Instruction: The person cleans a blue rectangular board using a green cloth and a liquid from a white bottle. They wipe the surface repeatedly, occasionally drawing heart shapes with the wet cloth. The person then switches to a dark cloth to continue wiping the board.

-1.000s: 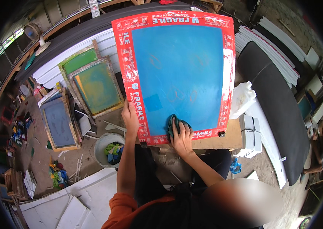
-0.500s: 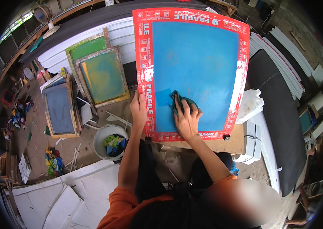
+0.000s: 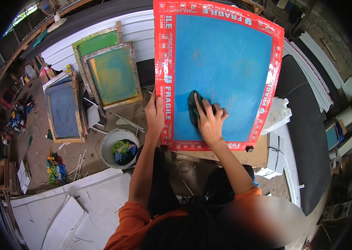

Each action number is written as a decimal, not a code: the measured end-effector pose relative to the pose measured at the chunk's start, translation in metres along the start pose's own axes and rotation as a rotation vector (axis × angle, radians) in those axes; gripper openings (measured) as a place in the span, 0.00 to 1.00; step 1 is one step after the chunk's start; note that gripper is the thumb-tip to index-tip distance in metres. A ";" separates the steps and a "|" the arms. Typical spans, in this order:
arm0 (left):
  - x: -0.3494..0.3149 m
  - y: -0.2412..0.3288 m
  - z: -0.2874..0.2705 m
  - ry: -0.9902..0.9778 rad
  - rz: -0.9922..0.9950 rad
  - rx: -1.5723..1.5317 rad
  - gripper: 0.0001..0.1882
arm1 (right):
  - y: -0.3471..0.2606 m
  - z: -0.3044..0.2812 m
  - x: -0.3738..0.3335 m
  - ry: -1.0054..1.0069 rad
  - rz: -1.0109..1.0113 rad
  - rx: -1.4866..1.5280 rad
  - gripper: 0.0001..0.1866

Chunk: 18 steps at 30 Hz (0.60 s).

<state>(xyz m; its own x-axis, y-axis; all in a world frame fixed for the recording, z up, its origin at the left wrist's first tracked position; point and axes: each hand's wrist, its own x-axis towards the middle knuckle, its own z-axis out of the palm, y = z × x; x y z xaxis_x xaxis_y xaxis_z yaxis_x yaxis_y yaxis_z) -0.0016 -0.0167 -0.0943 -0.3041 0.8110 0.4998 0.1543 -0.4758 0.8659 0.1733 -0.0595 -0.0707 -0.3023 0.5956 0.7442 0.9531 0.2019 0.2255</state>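
A screen-printing frame (image 3: 221,54) with a blue face and a border of red printed tape stands tilted up in front of me. My left hand (image 3: 155,114) is closed on its left edge, fingers partly hidden behind. Under my right hand (image 3: 211,123), a bunched dark green cloth (image 3: 193,109) is pressed against the lower left of the blue face, beside a darker blue patch (image 3: 181,103). The right index finger lies along the cloth; the other fingers are curled. Faint orange marks show on the blue face.
Left of me stand a grey bucket (image 3: 106,146) with coloured rags and several screens, including a green-yellow one (image 3: 115,79) and a grey-blue one (image 3: 63,110). A white jug (image 3: 278,114) sits to the right, near a large black sheet (image 3: 309,125). White boards (image 3: 109,187) lie at lower left.
The screen has shifted slightly right and up in view, both hands moving with it. The right hand stays on the cloth, its index finger now straighter and the cloth lying more upright.
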 end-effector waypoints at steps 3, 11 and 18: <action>0.000 0.001 0.000 -0.003 -0.022 0.003 0.18 | 0.000 0.001 0.016 0.036 0.064 -0.017 0.32; -0.001 -0.001 0.001 0.007 0.011 -0.004 0.19 | -0.007 0.001 0.000 -0.025 0.074 0.035 0.34; 0.003 -0.007 0.002 0.012 -0.004 0.015 0.18 | -0.009 0.007 0.008 0.005 0.192 0.047 0.34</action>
<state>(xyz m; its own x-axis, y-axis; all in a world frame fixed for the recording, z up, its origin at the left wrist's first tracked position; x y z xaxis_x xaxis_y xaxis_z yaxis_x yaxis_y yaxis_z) -0.0018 -0.0100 -0.0992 -0.3162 0.8085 0.4963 0.1674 -0.4674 0.8681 0.1626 -0.0515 -0.0711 -0.1149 0.6225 0.7741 0.9914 0.1215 0.0494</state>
